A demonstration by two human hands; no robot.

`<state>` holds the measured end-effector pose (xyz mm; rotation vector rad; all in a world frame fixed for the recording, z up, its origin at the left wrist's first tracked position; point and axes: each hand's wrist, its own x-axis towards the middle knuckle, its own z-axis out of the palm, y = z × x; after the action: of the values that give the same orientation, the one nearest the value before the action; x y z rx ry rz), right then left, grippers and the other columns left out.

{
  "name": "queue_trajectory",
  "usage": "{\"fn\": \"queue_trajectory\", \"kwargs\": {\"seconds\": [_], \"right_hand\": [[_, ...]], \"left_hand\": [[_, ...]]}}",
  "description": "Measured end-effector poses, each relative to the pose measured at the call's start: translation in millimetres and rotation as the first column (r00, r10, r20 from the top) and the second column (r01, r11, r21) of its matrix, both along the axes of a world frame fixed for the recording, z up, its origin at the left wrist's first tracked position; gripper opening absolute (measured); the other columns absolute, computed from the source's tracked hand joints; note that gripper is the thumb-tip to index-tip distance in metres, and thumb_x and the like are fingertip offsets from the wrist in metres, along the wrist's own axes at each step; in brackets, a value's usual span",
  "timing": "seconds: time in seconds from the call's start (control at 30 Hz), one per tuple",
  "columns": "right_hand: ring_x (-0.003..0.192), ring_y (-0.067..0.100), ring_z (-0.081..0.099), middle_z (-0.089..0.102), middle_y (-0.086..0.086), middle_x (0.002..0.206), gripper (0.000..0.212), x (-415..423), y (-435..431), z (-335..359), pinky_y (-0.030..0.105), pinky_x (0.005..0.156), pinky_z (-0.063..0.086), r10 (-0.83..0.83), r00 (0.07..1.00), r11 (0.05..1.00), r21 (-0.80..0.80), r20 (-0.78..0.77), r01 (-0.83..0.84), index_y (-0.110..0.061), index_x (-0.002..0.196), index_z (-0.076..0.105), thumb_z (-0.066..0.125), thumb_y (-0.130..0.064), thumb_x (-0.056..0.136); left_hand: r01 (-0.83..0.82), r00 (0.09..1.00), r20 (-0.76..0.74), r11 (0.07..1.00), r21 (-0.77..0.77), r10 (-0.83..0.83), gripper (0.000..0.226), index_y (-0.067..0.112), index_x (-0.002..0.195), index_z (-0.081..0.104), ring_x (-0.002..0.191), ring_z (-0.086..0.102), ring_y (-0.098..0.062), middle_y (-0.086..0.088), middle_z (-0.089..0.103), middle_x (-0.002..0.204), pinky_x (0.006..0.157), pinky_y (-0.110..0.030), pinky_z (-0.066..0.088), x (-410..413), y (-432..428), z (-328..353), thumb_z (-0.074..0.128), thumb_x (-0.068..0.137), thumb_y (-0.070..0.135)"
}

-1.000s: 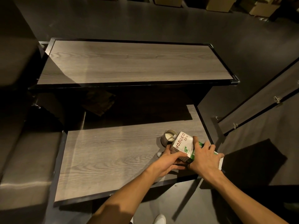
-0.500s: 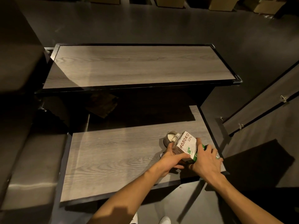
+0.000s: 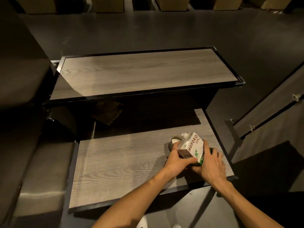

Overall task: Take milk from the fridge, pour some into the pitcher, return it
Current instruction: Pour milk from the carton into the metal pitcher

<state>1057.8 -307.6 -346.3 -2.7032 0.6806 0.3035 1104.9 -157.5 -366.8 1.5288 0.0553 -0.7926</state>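
Note:
A white and green milk carton (image 3: 191, 146) is tilted over a small metal pitcher (image 3: 173, 142) on the lower wooden table (image 3: 123, 165), its open spout by the pitcher's rim. White milk shows inside the pitcher. My left hand (image 3: 178, 160) grips the carton's left side and bottom corner. My right hand (image 3: 210, 163) holds its right side and base, fingers wrapped around it. The carton hides much of the pitcher.
A higher wooden counter (image 3: 139, 73) with a black frame stands behind the table. A dark cabinet door (image 3: 271, 116) hangs open at the right. Cardboard boxes (image 3: 172, 3) line the far floor. A steel surface (image 3: 41, 170) sits at the left.
The carton has tipped a little further toward the pitcher, with both hands staying on it. My head has lifted, so the tables sit lower in view.

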Motion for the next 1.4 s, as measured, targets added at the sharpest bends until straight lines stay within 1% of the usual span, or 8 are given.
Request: {"fn": "queue_trajectory", "kwargs": {"seconds": [0.2,0.43,0.6,0.77,0.9,1.1,1.27,1.4], "right_hand": [[0.135,0.036,0.04,0.04,0.014,0.143,0.126,1.0,-5.4,1.9,0.052,0.106,0.047,-0.009,0.993,0.997,0.076,0.114,0.001,-0.03,0.16,0.006,0.091,-0.035,0.067],[0.131,0.034,0.043,0.043,0.012,0.138,0.122,-2.2,-11.2,5.4,0.054,0.097,0.05,-0.074,0.968,0.972,0.235,0.24,0.016,-0.031,0.16,0.011,0.091,-0.028,0.068],[0.133,0.025,0.047,0.05,0.004,0.141,0.111,-0.4,-9.2,23.6,0.046,0.098,0.048,-0.095,0.924,0.942,0.335,0.369,-0.037,-0.035,0.151,0.026,0.093,-0.026,0.064],[0.139,0.022,0.047,0.044,-0.001,0.153,0.119,3.4,0.3,61.0,0.052,0.106,0.05,-0.066,0.861,0.871,0.45,0.504,-0.196,-0.039,0.159,0.019,0.092,-0.04,0.065],[0.139,0.013,0.048,0.048,-0.013,0.151,0.107,6.1,7.1,102.9,0.052,0.106,0.052,-0.001,0.783,0.748,0.52,0.622,-0.412,-0.042,0.156,0.026,0.091,-0.039,0.071],[0.137,0.007,0.053,0.05,-0.018,0.149,0.112,3.3,19.7,145.2,0.046,0.108,0.052,0.119,0.751,0.578,0.569,0.65,-0.585,-0.049,0.155,0.025,0.093,-0.04,0.067],[0.138,0.007,0.051,0.048,-0.014,0.153,0.122,6.6,34.1,145.2,0.043,0.109,0.052,0.207,0.767,0.532,0.589,0.607,-0.609,-0.046,0.16,0.016,0.095,-0.033,0.068],[0.135,-0.002,0.051,0.048,-0.02,0.149,0.119,11.5,45.0,130.1,0.019,0.1,0.052,0.288,0.772,0.507,0.594,0.567,-0.625,-0.046,0.159,0.018,0.094,-0.018,0.071]], "left_hand": [[-0.003,0.995,0.103,0.999,0.05,-0.002,0.092,0.034,0.154,0.035,0.123,0.053,-0.001,0.024,0.054,0.124,0.111,-0.037,0.051,1.2,-2.0,16.8,0.088,0.082,0.013],[0.001,0.963,0.271,1.0,0.029,-0.009,0.086,0.034,0.151,0.039,0.121,0.055,0.006,0.012,0.053,0.15,0.09,-0.014,0.055,-6.1,-4.8,44.7,0.089,0.083,0.018],[0.026,0.93,0.366,0.999,0.036,-0.037,0.092,0.037,0.154,0.038,0.135,0.057,-0.013,0.009,0.052,0.152,0.102,-0.04,0.06,-8.3,-0.9,66.3,0.091,0.08,0.027],[0.067,0.889,0.448,0.994,0.088,-0.1,0.097,0.041,0.155,0.035,0.127,0.053,-0.001,0.015,0.053,0.144,0.105,-0.044,0.056,-7.4,10.2,102.3,0.093,0.078,0.034],[0.049,0.859,0.503,0.994,0.097,-0.091,0.105,0.043,0.158,0.033,0.139,0.048,-0.006,0.013,0.049,0.153,0.116,-0.05,0.047,-4.0,23.7,136.2,0.095,0.072,0.044],[0.03,0.825,0.557,0.991,0.13,-0.098,0.116,0.046,0.16,0.026,0.144,0.046,-0.011,0.013,0.048,0.157,0.12,-0.052,0.042,0.3,52.3,170.7,0.098,0.069,0.037],[-0.02,0.823,0.565,0.991,0.131,-0.058,0.112,0.041,0.158,0.031,0.138,0.052,-0.016,0.006,0.05,0.153,0.115,-0.048,0.048,-6.5,73.6,179.4,0.098,0.069,0.026],[-0.079,0.823,0.568,0.987,0.139,-0.014,0.109,0.039,0.155,0.034,0.134,0.055,-0.017,0.005,0.051,0.149,0.11,-0.045,0.053,-11.7,85.7,165.5,0.098,0.07,0.02]]}}
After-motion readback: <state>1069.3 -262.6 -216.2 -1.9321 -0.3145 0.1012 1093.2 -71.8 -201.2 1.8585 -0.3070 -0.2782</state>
